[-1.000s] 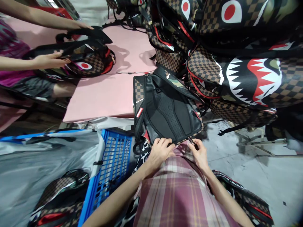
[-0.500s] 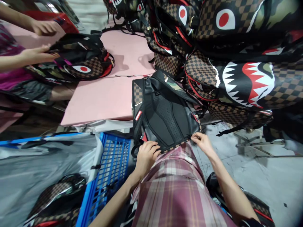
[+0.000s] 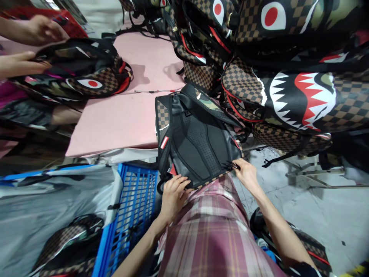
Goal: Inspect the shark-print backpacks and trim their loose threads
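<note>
A backpack [image 3: 198,142] lies with its black padded back panel facing up, its lower edge against my lap and its upper part on the pink table. My left hand [image 3: 174,192] grips the bottom edge near the left corner, fingers on top and thumb mostly hidden. At the lower right corner, my right hand [image 3: 245,173] is closed around small dark thread snips [image 3: 235,165], whose pointed tips lie over the panel's edge. The shoulder straps run along both sides, and a small red label [image 3: 164,142] sits on the left one.
Several checkered backpacks with shark-mouth prints [image 3: 305,100] are piled at the right. Across the pink table [image 3: 115,127], a co-worker's hands [image 3: 25,63] handle another backpack [image 3: 92,82]. A blue plastic crate [image 3: 138,192] stands left of my lap, and more bags lie low on both sides.
My right hand has turned and shifted slightly, and the snips now show over the backpack's corner. My left hand keeps its hold. The co-worker's upper hand has curled and moved left.
</note>
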`<state>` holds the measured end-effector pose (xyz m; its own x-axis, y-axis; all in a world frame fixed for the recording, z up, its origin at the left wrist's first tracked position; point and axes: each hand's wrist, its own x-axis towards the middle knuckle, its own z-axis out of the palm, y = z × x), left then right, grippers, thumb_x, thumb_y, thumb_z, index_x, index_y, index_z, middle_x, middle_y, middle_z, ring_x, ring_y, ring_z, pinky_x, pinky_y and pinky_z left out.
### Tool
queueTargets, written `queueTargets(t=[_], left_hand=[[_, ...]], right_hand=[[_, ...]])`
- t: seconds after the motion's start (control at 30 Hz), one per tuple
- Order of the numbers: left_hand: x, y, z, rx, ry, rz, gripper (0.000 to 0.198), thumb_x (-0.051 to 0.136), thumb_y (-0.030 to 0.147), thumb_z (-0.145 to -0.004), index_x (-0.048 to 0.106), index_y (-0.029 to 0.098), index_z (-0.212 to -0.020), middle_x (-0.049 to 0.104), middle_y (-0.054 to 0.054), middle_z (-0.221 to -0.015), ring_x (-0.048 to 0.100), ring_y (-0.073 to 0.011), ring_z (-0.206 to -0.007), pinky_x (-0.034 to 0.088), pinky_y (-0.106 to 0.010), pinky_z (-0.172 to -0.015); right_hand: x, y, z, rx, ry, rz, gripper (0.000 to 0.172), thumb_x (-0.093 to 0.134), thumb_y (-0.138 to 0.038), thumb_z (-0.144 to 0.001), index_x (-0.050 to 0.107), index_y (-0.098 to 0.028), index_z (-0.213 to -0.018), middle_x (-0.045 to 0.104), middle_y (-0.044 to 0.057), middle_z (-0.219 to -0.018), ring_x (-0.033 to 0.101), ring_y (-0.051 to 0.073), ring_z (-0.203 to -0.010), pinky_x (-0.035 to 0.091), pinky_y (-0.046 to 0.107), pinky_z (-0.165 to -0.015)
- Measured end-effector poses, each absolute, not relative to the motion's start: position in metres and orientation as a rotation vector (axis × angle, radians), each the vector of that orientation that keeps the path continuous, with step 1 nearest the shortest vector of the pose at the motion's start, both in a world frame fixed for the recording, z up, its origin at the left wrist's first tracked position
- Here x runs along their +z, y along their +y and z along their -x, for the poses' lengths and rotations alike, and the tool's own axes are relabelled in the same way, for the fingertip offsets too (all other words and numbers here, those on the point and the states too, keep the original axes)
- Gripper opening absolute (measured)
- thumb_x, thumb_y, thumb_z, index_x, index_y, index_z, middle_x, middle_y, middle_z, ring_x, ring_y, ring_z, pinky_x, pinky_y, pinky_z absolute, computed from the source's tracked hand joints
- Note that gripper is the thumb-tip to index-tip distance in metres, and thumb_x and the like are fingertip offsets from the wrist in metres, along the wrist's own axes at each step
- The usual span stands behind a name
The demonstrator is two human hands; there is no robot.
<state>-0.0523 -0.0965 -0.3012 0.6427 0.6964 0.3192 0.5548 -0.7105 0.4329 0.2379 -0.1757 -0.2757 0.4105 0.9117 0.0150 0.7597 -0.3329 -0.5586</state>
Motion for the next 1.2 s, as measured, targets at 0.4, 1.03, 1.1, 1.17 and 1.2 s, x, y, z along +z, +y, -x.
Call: queueTargets(t=[0.4,1.03,1.1,1.17,1.2], left_hand=[[-0.255,-0.057,-0.113,0.277,0.418,-2.691,0.014,0.058,0.031,-0.082,0.068,0.024,-0.089,0.062,-0.004,-0.086,0.047,-0.0198,-0.09,0.028,-0.039,-0.083],[-0.257,-0.07,-0.126,0.207,0.374,-2.882,0.01,0.05,0.012,-0.079,0.059,0.014,-0.075,0.054,-0.009,-0.079,0.044,-0.0233,-0.085,0.031,-0.039,-0.074],[-0.258,-0.07,-0.126,0.215,0.381,-2.881,0.011,0.049,0.012,-0.079,0.059,0.014,-0.075,0.054,-0.009,-0.079,0.044,-0.0232,-0.085,0.032,-0.039,-0.074],[-0.26,-0.071,-0.13,0.221,0.385,-2.877,0.011,0.049,0.012,-0.079,0.059,0.013,-0.075,0.054,-0.009,-0.079,0.044,-0.0231,-0.084,0.032,-0.039,-0.074],[-0.26,-0.072,-0.132,0.223,0.39,-2.872,0.011,0.049,0.011,-0.079,0.059,0.013,-0.075,0.054,-0.009,-0.08,0.044,-0.023,-0.084,0.032,-0.039,-0.074]], right_hand=[[-0.265,-0.215,-0.239,0.185,-1.408,2.446,0.027,0.05,-0.038,-0.084,0.059,-0.022,-0.104,0.068,0.004,-0.089,0.062,0.021,-0.08,0.041,0.028,-0.063],[-0.265,-0.207,-0.243,0.154,-1.536,2.362,0.018,0.054,-0.034,-0.083,0.065,-0.024,-0.095,0.07,0.0,-0.092,0.063,0.02,-0.082,0.042,0.028,-0.067],[-0.264,-0.205,-0.241,0.169,-1.533,2.352,0.018,0.054,-0.033,-0.083,0.065,-0.024,-0.093,0.07,0.001,-0.092,0.063,0.019,-0.082,0.042,0.028,-0.067],[-0.263,-0.203,-0.241,0.199,-1.521,2.341,0.016,0.054,-0.032,-0.083,0.066,-0.024,-0.091,0.07,0.001,-0.091,0.063,0.019,-0.081,0.042,0.028,-0.067],[-0.263,-0.203,-0.242,0.221,-1.506,2.338,0.015,0.054,-0.031,-0.083,0.066,-0.024,-0.09,0.07,0.002,-0.091,0.063,0.019,-0.082,0.042,0.028,-0.067]])
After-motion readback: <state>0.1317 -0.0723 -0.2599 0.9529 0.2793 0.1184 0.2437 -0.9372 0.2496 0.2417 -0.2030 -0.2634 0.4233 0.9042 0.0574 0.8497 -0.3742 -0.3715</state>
